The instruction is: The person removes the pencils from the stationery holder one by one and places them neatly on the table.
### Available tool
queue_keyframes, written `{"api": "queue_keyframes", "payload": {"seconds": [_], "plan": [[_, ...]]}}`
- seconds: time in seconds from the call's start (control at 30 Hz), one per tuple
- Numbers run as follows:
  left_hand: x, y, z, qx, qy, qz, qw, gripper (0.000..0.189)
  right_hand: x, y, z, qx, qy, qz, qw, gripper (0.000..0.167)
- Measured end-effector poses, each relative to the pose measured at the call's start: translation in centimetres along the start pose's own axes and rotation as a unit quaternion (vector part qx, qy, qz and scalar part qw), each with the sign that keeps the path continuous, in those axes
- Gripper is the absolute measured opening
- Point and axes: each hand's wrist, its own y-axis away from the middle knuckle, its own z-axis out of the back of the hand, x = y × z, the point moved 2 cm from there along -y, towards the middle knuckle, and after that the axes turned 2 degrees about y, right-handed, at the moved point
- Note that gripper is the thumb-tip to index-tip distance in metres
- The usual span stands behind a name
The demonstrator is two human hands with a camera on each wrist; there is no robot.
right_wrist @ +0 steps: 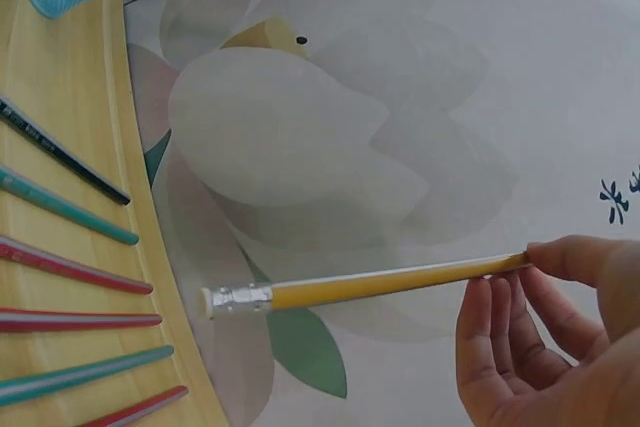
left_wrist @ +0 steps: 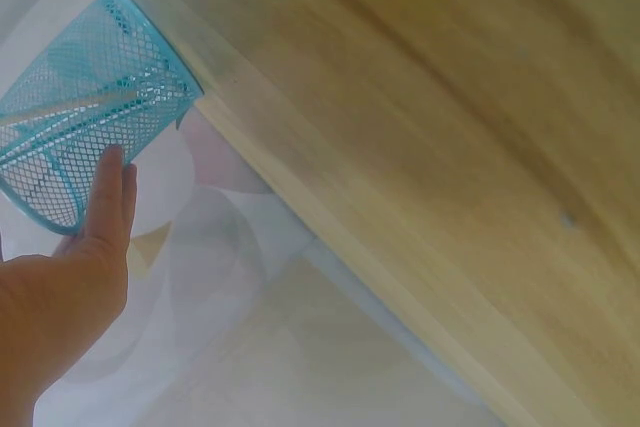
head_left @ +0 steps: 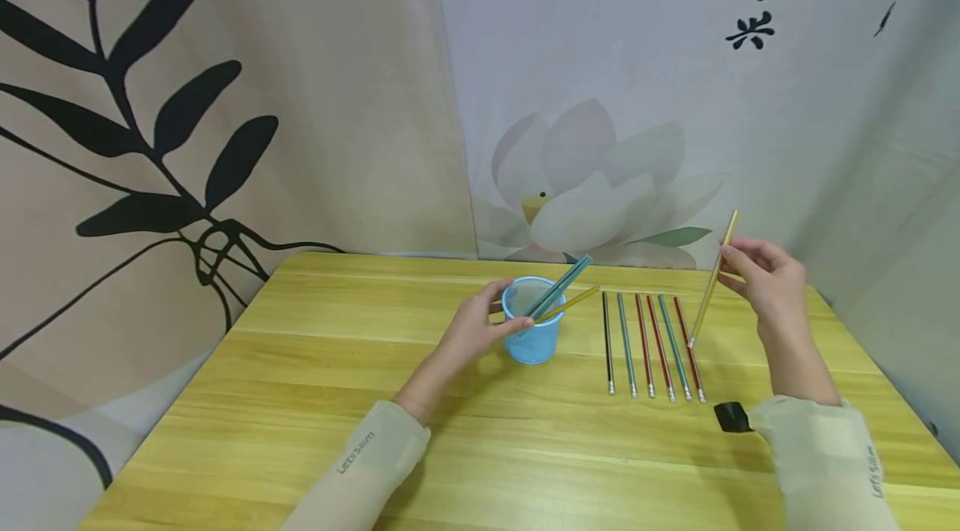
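Between thumb and fingers, my right hand (head_left: 767, 274) pinches a yellow pencil (head_left: 712, 281) above the right side of the table. Its white eraser end hangs lowest, as the right wrist view also shows. My left hand (head_left: 477, 320) grips a blue mesh pencil cup (head_left: 534, 343), thumb at the front and fingers round the left side. Green pencils (head_left: 558, 288) and a yellow pencil (head_left: 573, 303) lean out of the cup to the right. In the left wrist view, fingers lie along the mesh cup (left_wrist: 100, 107). A row of pencils lies between the hands.
The row holds a black pencil (head_left: 607, 343), green pencils (head_left: 627, 345) and red pencils (head_left: 645, 345), eraser ends toward me. All rest on a wooden table (head_left: 300, 398). A printed curtain (head_left: 360, 97) hangs behind its back edge. A black strap piece (head_left: 732, 417) sticks out from the right cuff.
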Motion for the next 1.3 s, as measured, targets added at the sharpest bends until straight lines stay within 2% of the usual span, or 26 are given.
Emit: {"api": "queue_keyframes", "payload": {"seconds": [0.23,0.73,1.03,1.3], "plan": [[-0.1,0.0,0.0,0.0,-0.003,-0.001,1.0,0.072,-0.9,0.0,0.7,-0.01,0.048,-0.024,0.9985,0.007],[0.1,0.1,0.0,0.003,-0.001,0.0,1.0,0.073,-3.9,-0.6,1.9,-0.007,0.101,-0.052,0.9935,0.007],[0.3,0.0,0.0,0.003,0.004,0.0,1.0,0.073,-5.4,-0.9,2.7,0.019,0.085,-0.082,0.9929,0.004],[0.1,0.1,0.1,0.004,0.009,0.0,0.9999,0.072,-6.7,-1.2,3.1,0.036,0.139,-0.094,0.9851,0.005]]}}
